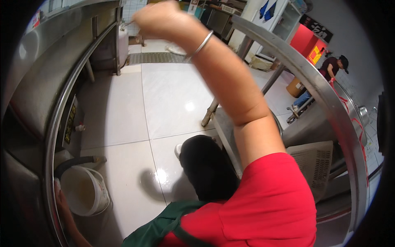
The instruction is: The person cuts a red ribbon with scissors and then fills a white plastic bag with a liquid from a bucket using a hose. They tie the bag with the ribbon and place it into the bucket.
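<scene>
My right hand (157,21) is raised at the top of the view, at the end of an outstretched arm with a silver bangle (202,45) on its wrist. Its fingers look curled, but blur and the back of the hand hide whether anything is in them. Low on the left, my left hand (62,202) is beside the metal edge rail (51,136) of a stainless steel counter (27,148). A small whitish thing (57,183) shows at its fingertips; whether the hand grips it is unclear. Just right of that hand stands a white plastic bucket (100,194) on the floor.
A grey drain hose (74,161) runs behind the bucket. White tiled floor (117,117) leads to a metal floor grate (154,58). On my right are a steel table edge (311,83) and a plastic basket (311,160). A person (334,66) in a dark cap bends over farther off.
</scene>
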A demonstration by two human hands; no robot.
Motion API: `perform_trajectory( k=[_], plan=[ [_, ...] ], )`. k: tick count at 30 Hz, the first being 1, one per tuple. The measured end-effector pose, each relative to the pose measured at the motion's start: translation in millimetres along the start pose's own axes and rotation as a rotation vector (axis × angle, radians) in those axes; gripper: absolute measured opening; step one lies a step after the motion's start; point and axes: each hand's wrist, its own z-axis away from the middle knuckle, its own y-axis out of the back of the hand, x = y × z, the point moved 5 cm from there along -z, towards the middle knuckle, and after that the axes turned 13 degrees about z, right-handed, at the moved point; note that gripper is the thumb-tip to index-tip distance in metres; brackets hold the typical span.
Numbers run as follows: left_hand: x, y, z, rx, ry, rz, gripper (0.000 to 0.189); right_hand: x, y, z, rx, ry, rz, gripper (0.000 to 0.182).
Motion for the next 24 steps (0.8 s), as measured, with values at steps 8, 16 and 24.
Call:
perform_trajectory(
  k=[8, 16, 24],
  plan=[
    [-114.3, -40.3, 4.3, 0.377, 0.527, 0.823, 0.037, 319.5, -42.3, 107.1, -0.404, -0.785, 0.336, 0.03],
    [-75.3, -40.2, -10.5, 0.297, 0.458, 0.758, 0.035, 503.9, -64.8, 365.4, -1.167, -0.48, 0.673, 0.031],
    [-42.6, 23.7, 28.1, 0.292, 0.399, 0.602, 0.034, 410.0, -48.1, 227.8, -0.72, -0.698, 0.598, 0.021]
  ],
)
